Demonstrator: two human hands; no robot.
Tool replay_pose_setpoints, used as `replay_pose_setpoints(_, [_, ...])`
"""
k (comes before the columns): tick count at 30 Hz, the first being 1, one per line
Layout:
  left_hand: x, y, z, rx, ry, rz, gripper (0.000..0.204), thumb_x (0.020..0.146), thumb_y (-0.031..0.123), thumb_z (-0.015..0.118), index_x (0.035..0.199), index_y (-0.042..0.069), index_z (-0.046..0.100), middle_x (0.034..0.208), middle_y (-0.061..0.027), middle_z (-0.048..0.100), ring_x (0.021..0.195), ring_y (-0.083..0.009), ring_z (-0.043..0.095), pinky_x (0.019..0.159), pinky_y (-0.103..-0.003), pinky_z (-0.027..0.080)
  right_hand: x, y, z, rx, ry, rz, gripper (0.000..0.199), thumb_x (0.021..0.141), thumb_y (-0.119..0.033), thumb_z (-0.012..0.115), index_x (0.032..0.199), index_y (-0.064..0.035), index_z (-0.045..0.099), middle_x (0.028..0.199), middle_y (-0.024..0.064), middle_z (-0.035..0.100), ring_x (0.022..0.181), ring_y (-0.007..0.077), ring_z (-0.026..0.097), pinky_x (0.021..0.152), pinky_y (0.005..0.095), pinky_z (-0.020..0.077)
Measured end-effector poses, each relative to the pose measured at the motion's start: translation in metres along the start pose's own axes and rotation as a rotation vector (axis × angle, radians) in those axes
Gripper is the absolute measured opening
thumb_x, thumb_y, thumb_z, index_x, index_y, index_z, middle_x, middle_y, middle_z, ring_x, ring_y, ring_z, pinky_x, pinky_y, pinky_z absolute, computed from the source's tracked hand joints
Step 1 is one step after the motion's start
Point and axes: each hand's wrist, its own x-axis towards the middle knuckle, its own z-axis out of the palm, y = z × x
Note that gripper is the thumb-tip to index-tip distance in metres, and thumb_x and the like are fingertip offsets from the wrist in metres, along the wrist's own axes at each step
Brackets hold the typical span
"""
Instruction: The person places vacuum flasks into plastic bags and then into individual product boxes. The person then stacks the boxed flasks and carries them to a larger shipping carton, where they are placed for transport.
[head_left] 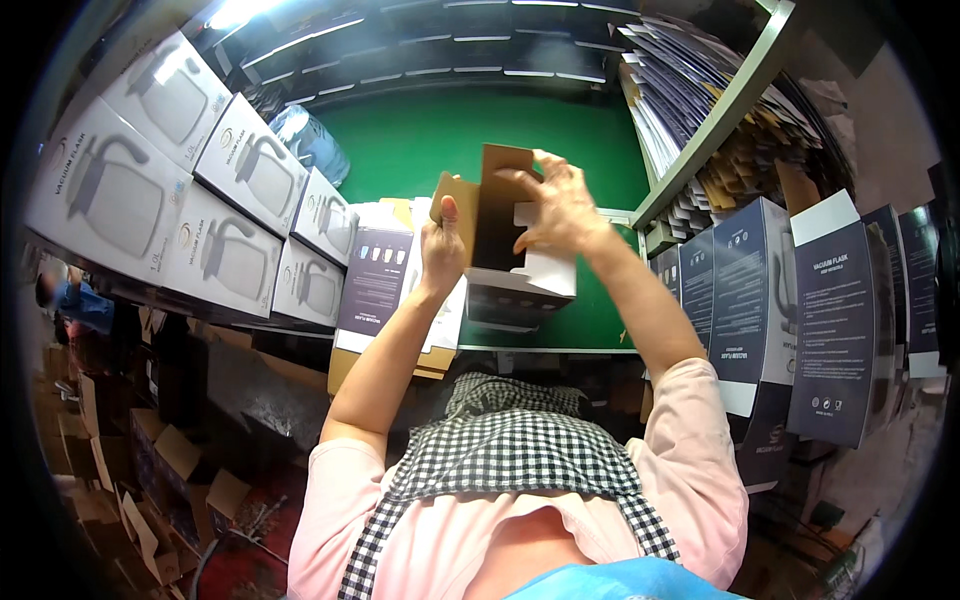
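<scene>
Brown card is caught between thumb and fingers on the left: the left flap [467,207] of the carton [510,305] is grasped by the left hand [442,245], thumb raised along it, other fingers mostly hidden. Right hand [565,205] spread and bent, not clenched. Far flap [507,160] overlapped by its upper fingertips; its thumb is set close by the white right flap [548,265]. Whether either flap is being pressed by it cannot be told.

Key relation: the carton's mouth is flanked by both hands, left one tight at the left rim, right one reaching over the right rim toward the far side. Mouth faces up toward the head; long axis judged roughly upright, though foreshortened. Neither hand clearly nearer; the firmer hold is judged to be the left.

Carton placed by the front edge of the green bench [400,140]. Flattened cartons [375,285] laid just left of it, overhanging that edge. Farther out, white boxes [130,190] are stacked along the left end, with a blue bag [312,145] beyond, toward the far left corner. Past the right edge, dark cartons [750,280] are stood in a row.
</scene>
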Motion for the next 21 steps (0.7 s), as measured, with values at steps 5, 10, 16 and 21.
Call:
replay_pose_setpoints(5, [0.004,-0.018,-0.014,-0.234,0.200,-0.011,0.047,0.105,0.040,0.043,0.128,0.002,0.057,0.112,-0.0070,0.065,0.098,-0.0140,0.060,0.087,-0.027,0.048,-0.019,-0.016,0.025,0.888,0.025,-0.228,0.114,0.064,-0.074,0.073,0.154,-0.0192,0.028,0.152,0.0229,0.033,0.144,0.0413,0.027,0.120,0.0581,0.0068])
replay_pose_setpoints(10, [0.004,-0.001,-0.018,-0.429,-0.145,-0.121,0.061,0.104,0.049,0.037,0.146,0.005,0.041,0.144,-0.0141,0.045,0.131,-0.0208,0.043,0.109,-0.033,0.035,-0.035,-0.034,0.051,0.483,0.209,0.018,0.050,0.085,-0.030,0.069,0.126,-0.0048,0.055,0.113,0.0154,0.067,0.130,0.0362,0.050,0.120,0.0515,0.0197])
replay_pose_setpoints(16, [0.026,-0.007,-0.010,0.722,-0.480,-0.096,0.114,0.069,0.057,0.082,0.155,0.011,0.023,0.144,-0.0336,0.039,0.134,-0.0456,0.041,0.110,-0.048,0.036,-0.043,-0.039,0.073,1.068,0.664,0.370,0.034,0.086,-0.002,0.062,0.119,-0.0022,0.054,0.111,0.0170,0.065,0.109,0.0271,0.061,0.096,0.0365,0.0491])
replay_pose_setpoints(21, [0.030,-0.002,0.016,0.771,-0.472,-0.183,0.105,0.075,0.036,0.085,0.153,0.007,0.021,0.124,-0.0318,0.058,0.111,-0.0402,0.062,0.098,-0.041,0.049,-0.102,0.026,0.205,1.296,0.428,1.176,0.034,0.093,-0.032,0.066,0.113,-0.0057,0.056,0.091,0.0086,0.060,0.079,0.0167,0.056,0.069,0.0297,0.0448])
